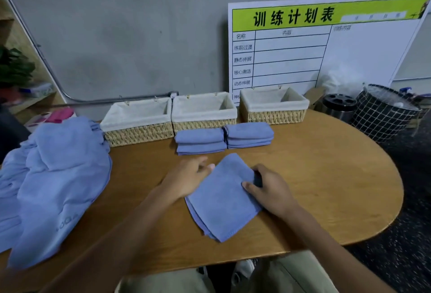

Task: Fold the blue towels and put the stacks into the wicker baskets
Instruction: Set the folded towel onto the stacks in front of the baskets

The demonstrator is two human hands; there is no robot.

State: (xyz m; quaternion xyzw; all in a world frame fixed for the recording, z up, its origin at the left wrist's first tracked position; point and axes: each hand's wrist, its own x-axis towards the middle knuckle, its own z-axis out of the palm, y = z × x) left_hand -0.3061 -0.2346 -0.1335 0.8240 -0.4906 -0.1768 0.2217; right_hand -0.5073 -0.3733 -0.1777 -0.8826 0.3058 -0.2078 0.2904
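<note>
A folded blue towel [224, 199] lies near the table's [326, 176] front edge. The left hand [189, 178] rests relaxed at its left corner; the right hand [268, 187] pinches its right corner.

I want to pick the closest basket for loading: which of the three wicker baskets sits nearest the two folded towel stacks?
The middle wicker basket: both folded towel stacks lie right in front of it, while the left basket and right basket stand off to either side.
</note>
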